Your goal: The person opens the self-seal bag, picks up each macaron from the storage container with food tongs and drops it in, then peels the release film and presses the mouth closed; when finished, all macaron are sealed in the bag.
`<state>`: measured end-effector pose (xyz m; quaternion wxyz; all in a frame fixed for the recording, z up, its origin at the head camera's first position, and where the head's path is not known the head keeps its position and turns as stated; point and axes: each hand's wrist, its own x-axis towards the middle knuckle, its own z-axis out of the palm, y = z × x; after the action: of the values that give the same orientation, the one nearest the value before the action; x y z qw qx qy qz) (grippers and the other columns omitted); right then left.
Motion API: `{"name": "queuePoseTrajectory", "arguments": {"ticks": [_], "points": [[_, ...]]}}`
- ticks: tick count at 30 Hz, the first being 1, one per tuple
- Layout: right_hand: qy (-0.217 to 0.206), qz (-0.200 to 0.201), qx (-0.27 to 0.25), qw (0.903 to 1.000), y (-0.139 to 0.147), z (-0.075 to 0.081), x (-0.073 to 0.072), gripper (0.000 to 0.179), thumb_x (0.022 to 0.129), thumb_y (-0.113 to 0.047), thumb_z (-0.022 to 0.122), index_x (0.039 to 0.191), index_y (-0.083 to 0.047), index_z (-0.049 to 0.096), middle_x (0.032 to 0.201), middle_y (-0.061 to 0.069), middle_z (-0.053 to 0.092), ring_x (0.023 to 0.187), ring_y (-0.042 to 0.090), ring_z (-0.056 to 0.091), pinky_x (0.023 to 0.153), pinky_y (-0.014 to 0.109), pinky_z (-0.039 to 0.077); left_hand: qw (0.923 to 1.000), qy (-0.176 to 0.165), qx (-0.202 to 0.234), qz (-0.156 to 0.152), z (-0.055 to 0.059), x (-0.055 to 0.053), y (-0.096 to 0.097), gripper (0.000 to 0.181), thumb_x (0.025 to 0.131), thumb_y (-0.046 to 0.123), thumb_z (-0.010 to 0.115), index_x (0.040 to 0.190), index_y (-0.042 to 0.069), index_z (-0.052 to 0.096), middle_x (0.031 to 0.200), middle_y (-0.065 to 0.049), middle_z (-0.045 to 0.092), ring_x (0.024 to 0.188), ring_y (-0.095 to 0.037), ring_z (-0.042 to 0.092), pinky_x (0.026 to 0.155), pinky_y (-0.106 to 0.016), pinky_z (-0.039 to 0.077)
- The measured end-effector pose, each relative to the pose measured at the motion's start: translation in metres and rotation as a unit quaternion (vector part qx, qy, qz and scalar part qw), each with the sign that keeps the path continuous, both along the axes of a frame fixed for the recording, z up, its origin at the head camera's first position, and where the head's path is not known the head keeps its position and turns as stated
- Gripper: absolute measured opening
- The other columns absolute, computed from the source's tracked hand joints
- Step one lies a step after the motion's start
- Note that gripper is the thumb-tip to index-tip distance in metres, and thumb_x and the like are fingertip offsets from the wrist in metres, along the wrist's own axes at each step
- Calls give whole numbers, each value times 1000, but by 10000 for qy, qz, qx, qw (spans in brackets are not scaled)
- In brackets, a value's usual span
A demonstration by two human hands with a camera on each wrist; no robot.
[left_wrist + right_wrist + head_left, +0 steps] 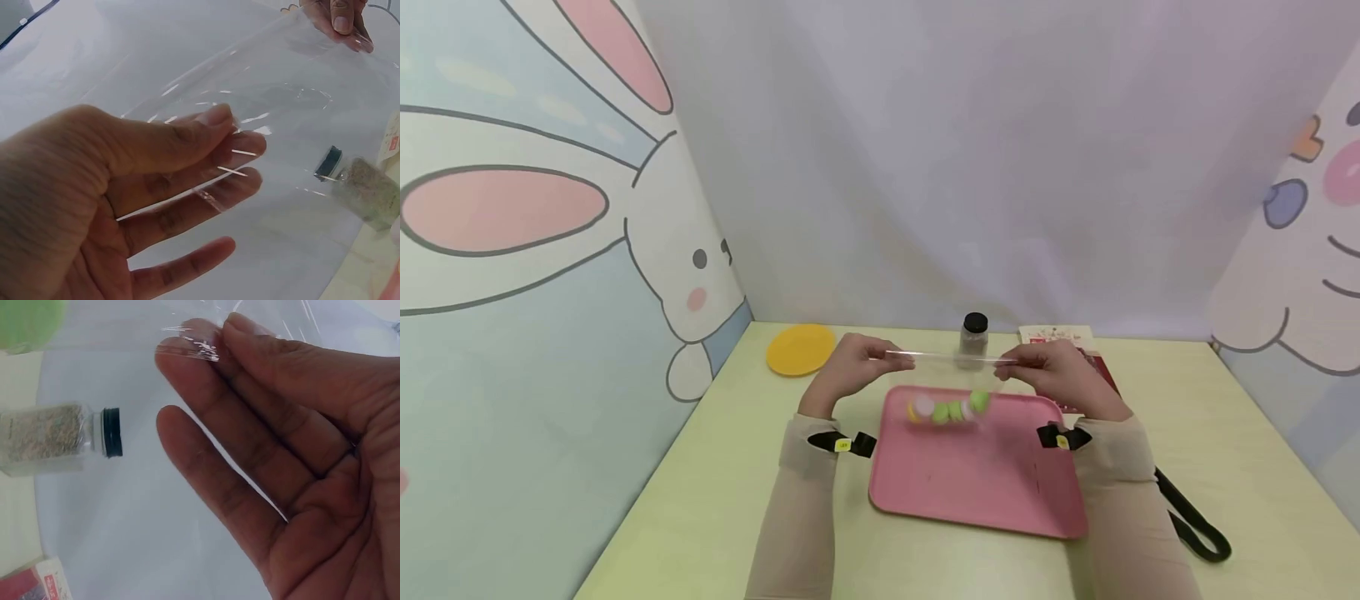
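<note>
Both hands pinch a clear, glossy plastic sheet [275, 100] by its upper edge and hold it stretched between them above a pink tray [970, 487]. My left hand [859, 364] has the left end between thumb and fingers. At the opposite end, the right hand [1058, 375] pinches the sheet, with some fingers spread below in the right wrist view. Through the plastic, a short row of rounded green, white and yellow pieces [955, 411] shows on the far part of the tray, slightly blurred.
Behind the sheet stands a small jar [973, 340] with a black lid and speckled contents. A red-and-white packet [1062, 335] lies beyond the right hand. At the back left is a yellow disc [801, 350]. A black looped handle [1206, 537] lies by the right forearm.
</note>
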<state>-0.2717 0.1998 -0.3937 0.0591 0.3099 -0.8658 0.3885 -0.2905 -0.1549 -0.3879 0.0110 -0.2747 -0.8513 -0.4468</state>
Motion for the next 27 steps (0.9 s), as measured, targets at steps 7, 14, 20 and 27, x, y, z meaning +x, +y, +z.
{"name": "queuePoseTrajectory", "arguments": {"ticks": [7, 14, 20, 27], "points": [[440, 513, -600, 9959, -25, 13, 5, 16, 92, -9, 74, 105, -17, 77, 90, -6, 76, 67, 7, 65, 54, 21, 45, 9884, 949, 1179, 100, 12, 8, -14, 8, 91, 22, 77, 96, 18, 82, 91, 4, 77, 89, -13, 72, 85, -37, 56], [428, 1708, -1163, 9775, -65, 12, 22, 25, 91, 10, 67, 108, -8, 74, 90, 7, 76, 80, 21, 75, 68, 31, 60, 9759, 1076, 1897, -56, 4, 37, -42, 8, 94, 2, 70, 94, 6, 77, 87, -8, 76, 78, -23, 73, 75, -34, 60], [248, 1954, -1254, 9724, -107, -12, 38, 19, 95, 2, 66, 105, -13, 73, 88, 5, 76, 78, 16, 74, 64, 34, 60, 9826, 545, 1748, 323, -10, 74, -84, 10, 94, 0, 68, 96, 5, 76, 87, -10, 75, 77, -27, 72, 72, -40, 61], [189, 2378, -1332, 9619, -138, -35, 61, 13, 96, 4, 64, 99, -7, 72, 85, 3, 75, 75, 13, 73, 62, 24, 58, 9875, 128, 1415, 683, -24, 115, -117, 9, 94, 0, 68, 97, 2, 76, 85, -10, 75, 73, -22, 73, 62, -36, 60]]}}
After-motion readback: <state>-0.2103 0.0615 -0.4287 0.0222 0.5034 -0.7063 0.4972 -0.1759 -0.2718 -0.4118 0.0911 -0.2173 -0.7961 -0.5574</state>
